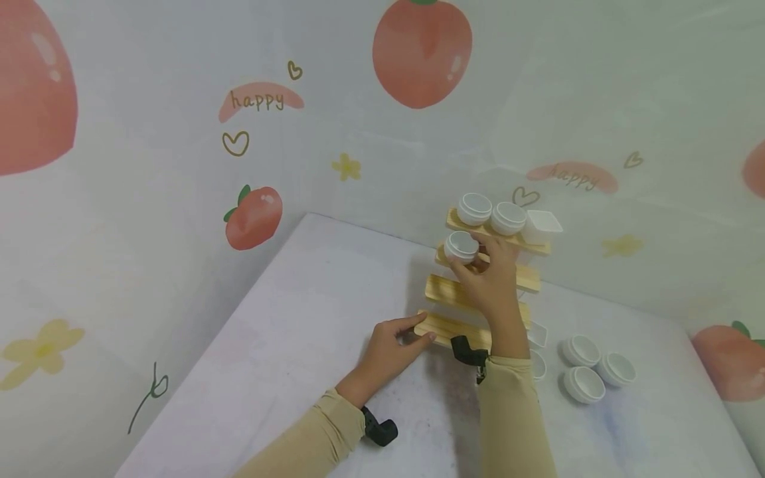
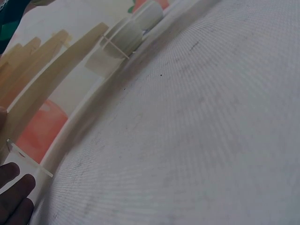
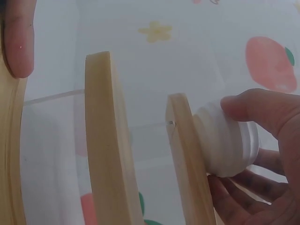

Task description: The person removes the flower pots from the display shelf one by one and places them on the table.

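A tiered display rack [image 1: 449, 291] of pale wooden boards with clear supports stands near the back wall. My right hand [image 1: 493, 285] grips a small white round bowl [image 1: 461, 247] at the left end of the second board from the top. In the right wrist view, thumb and fingers wrap the ridged bowl [image 3: 227, 140], its base right at the board. My left hand [image 1: 385, 348] pinches the left end of the lowest board [image 1: 454, 329] between thumb and fingers. The top board carries two round bowls [image 1: 475, 209] and a squarish white dish [image 1: 542, 226].
Several more white round bowls [image 1: 584, 385] stand on the white table [image 1: 287, 345] to the right of the rack. Another round bowl [image 1: 538, 366] and a square dish [image 1: 538, 334] are partly hidden behind my right forearm. A printed wall sheet [image 1: 370, 192] rises behind the rack.
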Tool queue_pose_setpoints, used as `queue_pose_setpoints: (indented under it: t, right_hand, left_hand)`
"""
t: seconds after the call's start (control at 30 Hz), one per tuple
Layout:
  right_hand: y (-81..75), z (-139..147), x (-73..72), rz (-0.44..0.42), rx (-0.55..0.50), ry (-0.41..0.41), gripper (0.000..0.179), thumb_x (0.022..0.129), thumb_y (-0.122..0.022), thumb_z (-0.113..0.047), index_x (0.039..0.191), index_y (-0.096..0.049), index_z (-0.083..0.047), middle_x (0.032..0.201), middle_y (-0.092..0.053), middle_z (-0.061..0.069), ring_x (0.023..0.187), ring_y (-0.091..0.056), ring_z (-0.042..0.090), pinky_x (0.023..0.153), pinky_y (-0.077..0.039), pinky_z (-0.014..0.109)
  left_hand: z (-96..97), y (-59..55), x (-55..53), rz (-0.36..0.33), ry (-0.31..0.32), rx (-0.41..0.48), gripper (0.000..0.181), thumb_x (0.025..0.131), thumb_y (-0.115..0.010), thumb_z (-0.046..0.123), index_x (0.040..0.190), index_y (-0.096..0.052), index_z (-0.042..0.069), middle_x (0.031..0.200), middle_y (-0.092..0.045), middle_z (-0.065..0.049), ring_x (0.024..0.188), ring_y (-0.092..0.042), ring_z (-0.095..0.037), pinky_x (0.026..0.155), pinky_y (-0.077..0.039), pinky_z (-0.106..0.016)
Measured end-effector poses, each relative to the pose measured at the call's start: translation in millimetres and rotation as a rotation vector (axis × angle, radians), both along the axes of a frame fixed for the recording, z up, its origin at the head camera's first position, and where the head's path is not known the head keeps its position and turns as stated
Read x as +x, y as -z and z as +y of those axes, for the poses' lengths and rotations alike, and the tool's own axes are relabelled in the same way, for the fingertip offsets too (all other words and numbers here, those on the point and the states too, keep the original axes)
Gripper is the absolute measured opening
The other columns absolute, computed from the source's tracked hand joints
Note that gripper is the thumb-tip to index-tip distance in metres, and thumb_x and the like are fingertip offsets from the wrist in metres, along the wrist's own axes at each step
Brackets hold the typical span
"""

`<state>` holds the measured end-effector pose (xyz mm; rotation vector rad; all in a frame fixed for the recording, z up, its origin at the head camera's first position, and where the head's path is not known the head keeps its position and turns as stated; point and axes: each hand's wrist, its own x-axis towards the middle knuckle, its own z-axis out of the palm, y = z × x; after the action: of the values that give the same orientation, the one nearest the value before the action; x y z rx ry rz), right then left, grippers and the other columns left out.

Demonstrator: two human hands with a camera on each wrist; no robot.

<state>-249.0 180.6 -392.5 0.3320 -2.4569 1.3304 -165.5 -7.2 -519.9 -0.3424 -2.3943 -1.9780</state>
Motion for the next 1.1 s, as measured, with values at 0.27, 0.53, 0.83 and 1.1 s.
queue_pose_setpoints:
  t: [0.27,0.53,0.83,1.1]
  right_hand:
    - [-1.1,4,4.7,0.020,-0.020,0.014,0.054,0.089,-0.088,-0.013,0.138,-0.067,-0.004,0.136,-0.059,0.015,0.123,-0.059,0.027,0.103,-0.060,0.039]
    - [-1.5,12,11.8,0.048,-0.034,0.011,0.051,0.090,-0.088,-0.015,0.138,-0.071,-0.016,0.136,-0.058,0.011,0.122,-0.059,0.023,0.096,-0.059,0.019]
    - [3.3,28,17.7,0.067,0.004,0.062,0.056,0.088,-0.089,-0.017,0.141,-0.070,-0.020,0.132,-0.064,0.009,0.117,-0.064,0.022,0.088,-0.055,0.009]
    - [5.3,40,24.2,0.067,-0.016,0.062,0.059,0.087,-0.089,-0.012,0.142,-0.067,-0.007,0.131,-0.061,0.014,0.117,-0.062,0.021,0.088,-0.055,0.007]
  left_hand:
    - [0.3,0.8,-0.3,-0.007,0.003,-0.004,0.050,0.096,-0.080,0.043,0.142,-0.069,0.025,0.147,-0.065,0.004,0.139,-0.060,-0.012,0.116,-0.050,-0.044]
    - [0.5,0.0,0.0,-0.010,0.001,0.007,0.052,0.096,-0.081,0.041,0.142,-0.069,0.022,0.147,-0.065,0.003,0.141,-0.059,-0.015,0.118,-0.049,-0.046]
    - [1.8,-1.3,-0.2,-0.018,0.000,0.012,0.052,0.095,-0.082,0.039,0.142,-0.069,0.020,0.147,-0.065,0.003,0.141,-0.059,-0.014,0.119,-0.048,-0.043]
    - [2.9,0.3,-0.1,-0.012,0.018,0.031,0.054,0.097,-0.080,0.041,0.145,-0.066,0.020,0.149,-0.064,0.005,0.144,-0.056,-0.014,0.121,-0.045,-0.044]
